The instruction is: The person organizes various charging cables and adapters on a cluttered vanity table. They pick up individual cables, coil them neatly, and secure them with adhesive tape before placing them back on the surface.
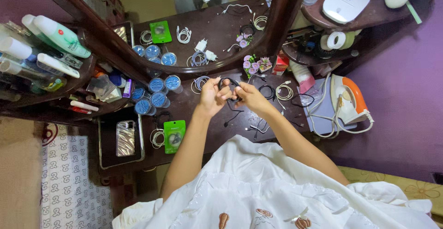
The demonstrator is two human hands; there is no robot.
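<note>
A thin black cable [229, 82] is held in a loop above a dark wooden dressing table [207, 118]. My left hand [211, 97] and my right hand [250, 97] both grip it, close together, fingers pinched on the loop. One loose end of the cable hangs down toward the tabletop [230, 119]. Beside my left hand lies a coiled grey cable [199, 82]. To the right of my right hand sit a coiled black cable [267, 90] and a coiled white cable [284, 92].
Several blue-lidded round tubs [157, 95] stand left of my hands. A green packet [174, 135], a white coil [157, 138] and a phone on a tray [125, 138] lie at front left. An iron [349, 100] rests at right. A curved mirror [207, 30] backs the table.
</note>
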